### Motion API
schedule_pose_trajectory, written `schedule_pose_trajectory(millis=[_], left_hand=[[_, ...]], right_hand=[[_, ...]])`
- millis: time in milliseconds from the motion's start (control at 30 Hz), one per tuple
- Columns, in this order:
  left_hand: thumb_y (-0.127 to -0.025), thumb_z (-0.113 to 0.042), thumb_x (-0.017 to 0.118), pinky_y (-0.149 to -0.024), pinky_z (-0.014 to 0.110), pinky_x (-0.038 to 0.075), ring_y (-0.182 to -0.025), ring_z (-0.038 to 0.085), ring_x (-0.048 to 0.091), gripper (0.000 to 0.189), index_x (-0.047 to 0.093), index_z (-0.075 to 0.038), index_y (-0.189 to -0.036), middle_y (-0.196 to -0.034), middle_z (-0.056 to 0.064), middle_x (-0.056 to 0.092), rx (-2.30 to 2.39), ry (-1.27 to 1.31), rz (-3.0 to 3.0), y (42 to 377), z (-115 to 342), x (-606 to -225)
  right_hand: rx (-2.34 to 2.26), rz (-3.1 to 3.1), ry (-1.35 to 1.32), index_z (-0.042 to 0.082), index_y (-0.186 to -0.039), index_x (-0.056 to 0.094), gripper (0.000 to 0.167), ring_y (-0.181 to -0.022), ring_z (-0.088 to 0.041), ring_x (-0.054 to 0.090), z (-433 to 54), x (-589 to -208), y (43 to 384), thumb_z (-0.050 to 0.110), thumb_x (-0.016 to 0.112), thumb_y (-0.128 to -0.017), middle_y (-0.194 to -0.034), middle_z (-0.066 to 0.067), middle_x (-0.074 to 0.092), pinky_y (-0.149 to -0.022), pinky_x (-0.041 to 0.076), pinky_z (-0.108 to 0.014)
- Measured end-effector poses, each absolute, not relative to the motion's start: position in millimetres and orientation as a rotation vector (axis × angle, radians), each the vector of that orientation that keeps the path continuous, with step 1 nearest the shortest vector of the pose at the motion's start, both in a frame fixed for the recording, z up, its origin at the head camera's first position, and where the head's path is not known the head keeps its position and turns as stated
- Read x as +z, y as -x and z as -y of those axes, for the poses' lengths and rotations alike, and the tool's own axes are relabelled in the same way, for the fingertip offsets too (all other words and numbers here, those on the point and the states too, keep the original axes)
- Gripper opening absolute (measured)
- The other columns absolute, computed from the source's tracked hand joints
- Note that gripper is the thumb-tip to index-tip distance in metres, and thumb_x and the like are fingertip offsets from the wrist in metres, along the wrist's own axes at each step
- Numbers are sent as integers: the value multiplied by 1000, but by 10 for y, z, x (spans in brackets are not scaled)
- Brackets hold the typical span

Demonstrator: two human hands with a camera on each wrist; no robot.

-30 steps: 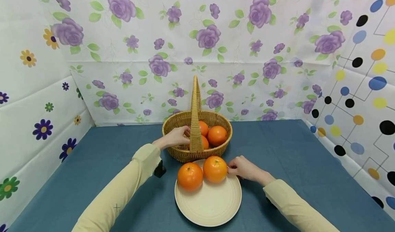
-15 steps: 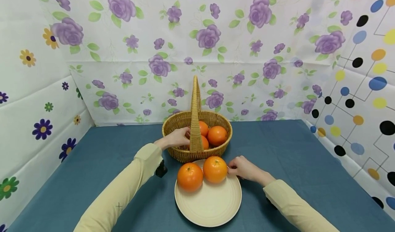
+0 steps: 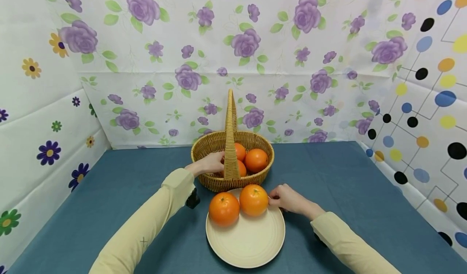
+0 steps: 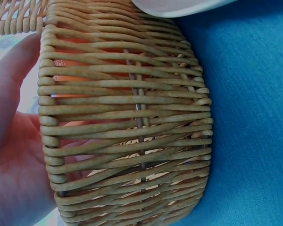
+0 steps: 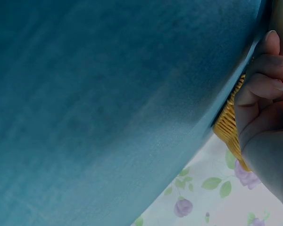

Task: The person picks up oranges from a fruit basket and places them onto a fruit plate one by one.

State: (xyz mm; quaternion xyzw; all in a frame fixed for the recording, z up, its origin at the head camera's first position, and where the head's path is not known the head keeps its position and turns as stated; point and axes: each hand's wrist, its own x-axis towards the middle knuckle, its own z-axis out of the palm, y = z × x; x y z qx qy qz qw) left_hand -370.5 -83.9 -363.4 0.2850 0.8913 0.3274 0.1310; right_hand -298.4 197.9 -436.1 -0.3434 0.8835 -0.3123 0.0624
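A wicker basket [image 3: 209,180] with a tall handle [image 3: 230,132] holds several oranges [image 3: 256,160]. My left hand [image 3: 209,163] reaches into it from the left; the fingertips go out of sight behind the handle, close to the oranges. In the left wrist view the left hand [image 4: 14,141] has its fingers behind the woven wall, with orange skin showing through gaps. In front of the basket lies a cream plate [image 3: 248,245] bearing two oranges, a left orange [image 3: 224,209] and a right orange [image 3: 253,200]. My right hand [image 3: 290,200] pinches the plate's right rim with curled fingers.
Dark blue cloth [image 3: 142,176] covers the table. A floral sheet [image 3: 164,83] hangs right behind the basket, with patterned sheets on both sides. The plate's far edge lies close against the basket's front.
My left forearm has shifted slightly right and the left hand sits a little deeper behind the handle. My right hand, the plate and its oranges look unmoved.
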Motion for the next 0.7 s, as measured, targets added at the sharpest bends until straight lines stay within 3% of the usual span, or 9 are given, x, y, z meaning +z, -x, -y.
schedule_pose_trajectory(millis=[500, 700], left_hand=[[-84, -16, 64, -79, 33, 40, -92, 20, 51, 53, 43, -8, -132, -110, 5, 56, 995, -823, -2567, 3675, 853, -3615], [-83, -17, 64, -73, 32, 43, -87, 19, 54, 42, 52, -4, -121, -102, 8, 58, 925, -847, -2651, 3688, 892, -3562]], right_hand=[[-936, -2670, 1034, 18, -64, 59, 25, -36, -7, 39, -1970, -4358, 2983, 8, 57, -87, -48, 7, 45, -36, 36, -23], [-941, -2671, 1028, 18, -64, 60, 25, -35, -6, 38, -1979, -4360, 2980, 10, 57, -87, -48, 8, 44, -36, 35, -22]])
